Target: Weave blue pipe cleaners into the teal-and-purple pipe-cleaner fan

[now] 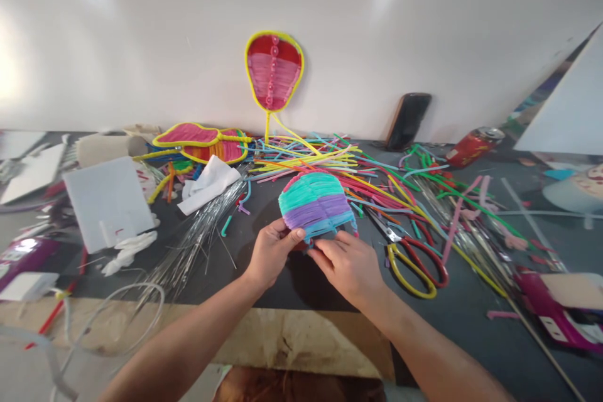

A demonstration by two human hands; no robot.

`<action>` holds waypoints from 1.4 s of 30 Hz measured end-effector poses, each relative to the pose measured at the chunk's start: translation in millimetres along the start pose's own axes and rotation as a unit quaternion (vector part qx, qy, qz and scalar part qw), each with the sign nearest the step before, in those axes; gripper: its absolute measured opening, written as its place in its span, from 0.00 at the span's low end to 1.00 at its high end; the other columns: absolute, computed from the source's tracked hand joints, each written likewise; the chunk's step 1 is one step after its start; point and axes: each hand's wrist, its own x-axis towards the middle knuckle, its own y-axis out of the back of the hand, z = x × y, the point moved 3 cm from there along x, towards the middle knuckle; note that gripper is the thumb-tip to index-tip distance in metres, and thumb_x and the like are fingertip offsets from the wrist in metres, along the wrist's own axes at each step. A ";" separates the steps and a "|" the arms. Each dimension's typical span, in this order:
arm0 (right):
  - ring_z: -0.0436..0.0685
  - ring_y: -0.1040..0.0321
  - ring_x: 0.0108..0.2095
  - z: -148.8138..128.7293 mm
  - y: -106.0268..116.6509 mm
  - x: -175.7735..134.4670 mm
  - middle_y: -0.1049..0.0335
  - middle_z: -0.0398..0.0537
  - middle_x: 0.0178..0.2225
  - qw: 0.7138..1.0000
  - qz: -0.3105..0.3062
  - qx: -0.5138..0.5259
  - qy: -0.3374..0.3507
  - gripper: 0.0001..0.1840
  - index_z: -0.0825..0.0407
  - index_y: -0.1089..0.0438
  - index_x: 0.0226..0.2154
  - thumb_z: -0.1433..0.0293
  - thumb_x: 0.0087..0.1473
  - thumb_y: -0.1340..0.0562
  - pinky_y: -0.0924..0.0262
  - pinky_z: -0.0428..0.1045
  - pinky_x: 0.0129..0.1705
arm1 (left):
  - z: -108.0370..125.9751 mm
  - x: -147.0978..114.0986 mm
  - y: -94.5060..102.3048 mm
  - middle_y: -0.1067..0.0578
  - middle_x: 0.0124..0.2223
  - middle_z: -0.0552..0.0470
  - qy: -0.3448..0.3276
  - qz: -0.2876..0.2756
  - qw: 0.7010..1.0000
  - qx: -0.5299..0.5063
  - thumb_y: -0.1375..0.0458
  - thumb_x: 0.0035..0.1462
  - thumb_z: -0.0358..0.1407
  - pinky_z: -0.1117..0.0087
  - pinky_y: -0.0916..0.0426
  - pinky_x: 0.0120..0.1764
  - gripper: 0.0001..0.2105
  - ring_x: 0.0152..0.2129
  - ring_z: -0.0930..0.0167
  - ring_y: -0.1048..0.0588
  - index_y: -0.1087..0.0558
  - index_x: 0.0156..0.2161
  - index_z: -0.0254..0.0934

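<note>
Panel (315, 201), striped, held up mid-scene

The left hand (271, 254) grips the panel at its near left edge, the thumb pressed on the face and the other fingers mostly out of sight. The right hand (351, 267) is at the near right edge, fingers bent and touching it; whether they are closed on a strand, I cannot tell. The panel is raised over the near middle of the dark table (461, 326), with turquoise on its far part, then purple, then blue on the near side, and some pink along its far left edge. A short twisted strand hangs from its right side.

Just beyond lies a loose pile of pipe cleaners (325, 157) in yellow, blue, red, orange and green. To the right of the hands, scissors (399, 239) lie with one red and one yellow handle. On the left are a bundle of thin wires (198, 226), a crumpled white cloth (211, 181) and a white card (108, 204).

At the far side, a yellow-edged paddle (271, 72) stands upright before the white wall (141, 31). Similar yellow-edged pieces (188, 134) lie to its left. Farther right, a phone (409, 119) leans on the wall, and a red can (475, 146) is near it.
</note>
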 end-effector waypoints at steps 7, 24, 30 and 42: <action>0.54 0.40 0.25 -10.8 3.8 3.0 0.36 0.43 0.15 0.997 0.025 -0.071 0.016 0.10 0.51 0.34 0.21 0.71 0.52 0.41 0.54 0.51 0.30 | 1.0 -1.8 -5.0 0.22 0.29 0.51 0.006 -0.012 1.000 -0.010 0.34 0.44 0.41 0.69 0.28 0.32 0.14 0.26 0.70 0.26 0.24 0.34 0.33; 0.54 0.36 0.27 -9.2 9.6 3.3 0.30 0.44 0.22 0.999 -0.015 -0.015 0.035 0.07 0.53 0.30 0.35 0.67 0.55 0.40 0.48 0.51 0.32 | 9.9 -3.7 1.4 0.23 0.27 0.53 -0.028 0.018 0.999 -0.003 0.34 0.44 0.40 0.72 0.29 0.31 0.12 0.24 0.72 0.27 0.24 0.32 0.34; 0.53 0.36 0.27 -7.0 13.8 5.3 0.28 0.44 0.23 1.000 -0.012 0.014 0.023 0.07 0.53 0.29 0.34 0.69 0.56 0.42 0.46 0.50 0.33 | 9.1 -3.5 0.6 0.23 0.26 0.53 -0.028 0.016 0.999 0.000 0.33 0.44 0.40 0.72 0.29 0.31 0.12 0.23 0.73 0.27 0.24 0.32 0.33; 0.52 0.39 0.24 -14.0 7.9 -2.1 0.35 0.42 0.19 0.996 0.026 -0.059 0.068 0.05 0.54 0.31 0.34 0.74 0.56 0.42 0.47 0.49 0.28 | 10.3 -8.8 -2.4 0.24 0.28 0.53 -0.049 0.014 0.999 0.017 0.34 0.45 0.39 0.71 0.29 0.32 0.11 0.24 0.72 0.27 0.24 0.33 0.34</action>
